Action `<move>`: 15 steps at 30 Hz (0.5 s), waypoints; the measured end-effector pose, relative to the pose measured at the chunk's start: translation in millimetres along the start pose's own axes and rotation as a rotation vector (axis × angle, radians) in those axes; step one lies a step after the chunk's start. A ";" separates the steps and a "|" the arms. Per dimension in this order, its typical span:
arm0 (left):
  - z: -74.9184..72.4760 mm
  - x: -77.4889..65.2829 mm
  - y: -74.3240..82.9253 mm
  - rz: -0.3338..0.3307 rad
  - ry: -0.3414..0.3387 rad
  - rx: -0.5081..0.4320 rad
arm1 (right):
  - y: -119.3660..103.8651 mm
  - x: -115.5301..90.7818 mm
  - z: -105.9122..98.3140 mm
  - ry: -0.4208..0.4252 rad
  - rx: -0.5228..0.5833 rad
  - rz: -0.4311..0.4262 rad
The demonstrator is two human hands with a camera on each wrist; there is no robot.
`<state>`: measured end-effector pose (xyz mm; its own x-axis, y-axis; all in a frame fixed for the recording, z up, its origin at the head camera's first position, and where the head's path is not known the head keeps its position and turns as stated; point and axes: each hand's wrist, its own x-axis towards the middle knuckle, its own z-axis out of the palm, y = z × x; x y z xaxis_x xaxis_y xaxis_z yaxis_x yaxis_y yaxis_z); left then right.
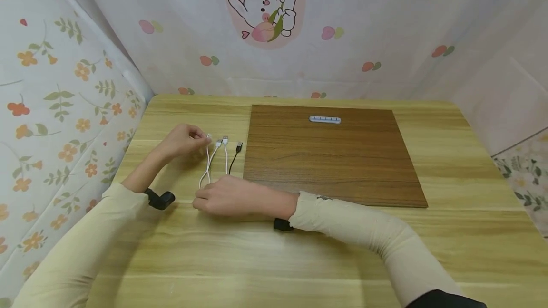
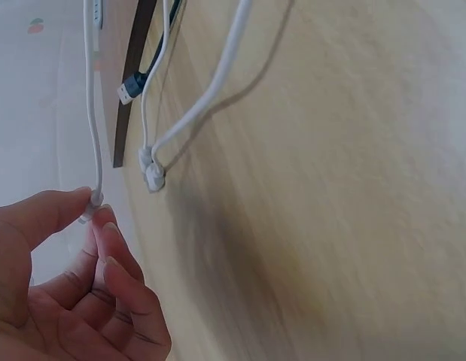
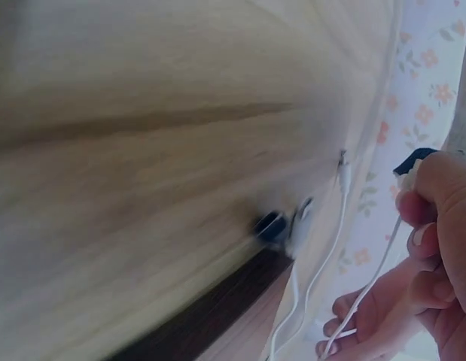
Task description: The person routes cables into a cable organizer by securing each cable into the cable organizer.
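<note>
My left hand (image 1: 181, 139) pinches one end of a white charging cable (image 2: 90, 98) between thumb and fingertips, lifted above the table. In the right wrist view the same cable runs across to my right hand (image 1: 227, 196), whose thumb and fingers grip a white end piece (image 3: 407, 179). Two more white cables with USB plugs (image 1: 219, 143) (image 1: 225, 140) lie side by side between the hands and the board. A black cable with a USB plug (image 1: 239, 147) is just right of them. In the head view my right hand hides the cables' near ends.
A brown wood-grain board (image 1: 334, 156) lies right of the cables on the light wooden table (image 1: 265, 260). Near its far edge sits a small pale, segmented strip (image 1: 325, 120). Patterned cloth (image 1: 171, 23) hangs behind and at the left.
</note>
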<state>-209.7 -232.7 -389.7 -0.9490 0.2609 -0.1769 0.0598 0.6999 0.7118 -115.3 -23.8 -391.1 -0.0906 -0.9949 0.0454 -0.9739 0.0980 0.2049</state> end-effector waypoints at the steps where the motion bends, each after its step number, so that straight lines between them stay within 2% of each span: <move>1: 0.2 0.8 1.3 0.004 0.004 -0.001 | 1.4 -2.5 0.0 0.010 0.004 -0.001; 6: 2.2 5.3 7.5 0.006 0.006 -0.029 | 8.4 -15.6 0.8 0.049 0.027 -0.003; 15: 9.8 13.8 18.7 0.005 -0.019 -0.079 | 16.1 -43.5 5.1 0.181 0.111 0.019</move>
<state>-218.6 -209.4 -385.5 -0.9428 0.2770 -0.1852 0.0390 0.6438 0.7642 -128.1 20.8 -394.8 -0.0797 -0.9711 0.2248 -0.9903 0.1030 0.0936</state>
